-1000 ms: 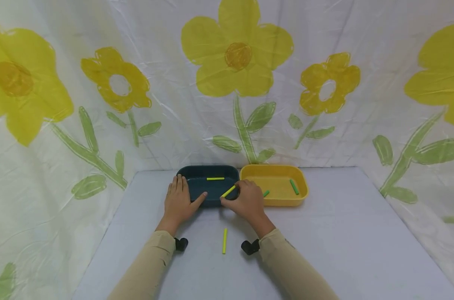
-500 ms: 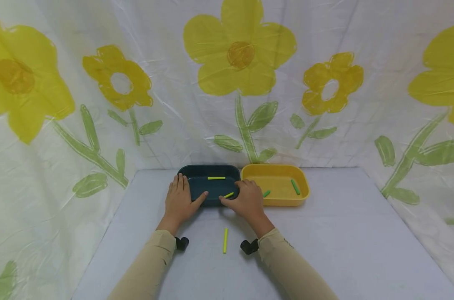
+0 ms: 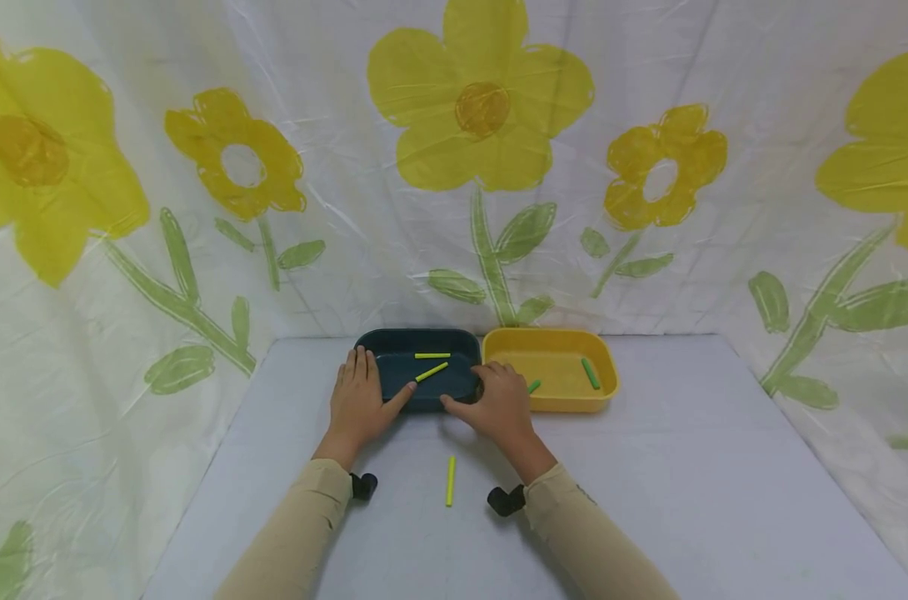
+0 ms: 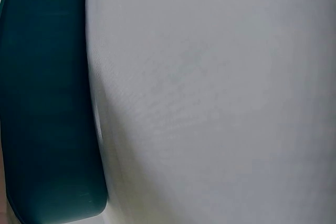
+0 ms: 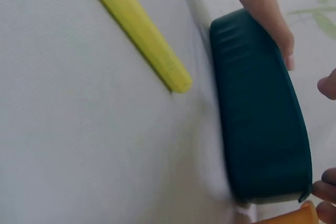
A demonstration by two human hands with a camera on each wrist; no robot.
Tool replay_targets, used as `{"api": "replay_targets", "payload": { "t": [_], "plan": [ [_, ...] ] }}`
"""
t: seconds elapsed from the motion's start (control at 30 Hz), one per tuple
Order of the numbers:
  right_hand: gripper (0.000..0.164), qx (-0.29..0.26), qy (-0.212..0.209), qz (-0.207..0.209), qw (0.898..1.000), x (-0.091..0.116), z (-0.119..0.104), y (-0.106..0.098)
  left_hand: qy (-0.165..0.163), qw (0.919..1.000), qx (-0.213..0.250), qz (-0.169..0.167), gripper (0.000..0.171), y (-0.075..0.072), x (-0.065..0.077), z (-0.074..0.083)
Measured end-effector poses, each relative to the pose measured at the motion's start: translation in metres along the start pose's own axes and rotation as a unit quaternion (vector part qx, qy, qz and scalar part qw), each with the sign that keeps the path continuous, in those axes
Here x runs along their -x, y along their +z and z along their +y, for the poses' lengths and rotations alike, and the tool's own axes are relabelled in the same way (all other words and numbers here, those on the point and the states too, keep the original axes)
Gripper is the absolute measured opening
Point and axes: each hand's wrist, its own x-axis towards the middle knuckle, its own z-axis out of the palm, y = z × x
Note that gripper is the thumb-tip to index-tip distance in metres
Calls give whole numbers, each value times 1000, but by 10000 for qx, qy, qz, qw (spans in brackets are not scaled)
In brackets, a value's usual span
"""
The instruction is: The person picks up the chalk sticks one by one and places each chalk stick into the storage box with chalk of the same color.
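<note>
My left hand (image 3: 358,404) rests on the left end of a dark teal tray (image 3: 394,362), fingers straight over the rim and thumb along the front edge. At the tray's front right corner is my right hand (image 3: 499,404), thumb and fingers apart with nothing between them. Inside the tray lie two yellow chalk-like sticks: one (image 3: 432,356) near the back, another (image 3: 431,372) slanting near my left thumb. A third yellow stick (image 3: 450,481) lies on the table between my forearms, seen close in the right wrist view. The left wrist view shows mainly the tray's outer wall (image 4: 47,103).
A yellow tray (image 3: 566,405) stands against the teal one's right side. It holds a green stick (image 3: 591,374) and another green stick (image 3: 534,387) partly hidden by my right hand. A flower-printed curtain (image 3: 334,275) borders the white table (image 3: 686,467) behind.
The yellow stick pinched in my right hand was lowered into the teal tray and let go; it now lies farther left, near my left thumb. My left hand stays put.
</note>
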Motion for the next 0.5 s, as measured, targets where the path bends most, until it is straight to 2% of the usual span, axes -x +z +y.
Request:
{"api": "replay_targets", "payload": {
  "t": [0.27, 0.37, 0.5],
  "plan": [
    [44, -642, -779, 704, 9924, 9, 5, -5, 13, 10000, -53, 68, 117, 0, -1, 1],
    [41, -751, -928, 684, 9905, 14, 4, -9, -2, 10000, -62, 66, 117, 0, 0, 1],
    [42, -905, -877, 427, 9911, 22, 2, -14, 27, 9999, -60, 111, 117, 0, 0, 1]
  ]
}}
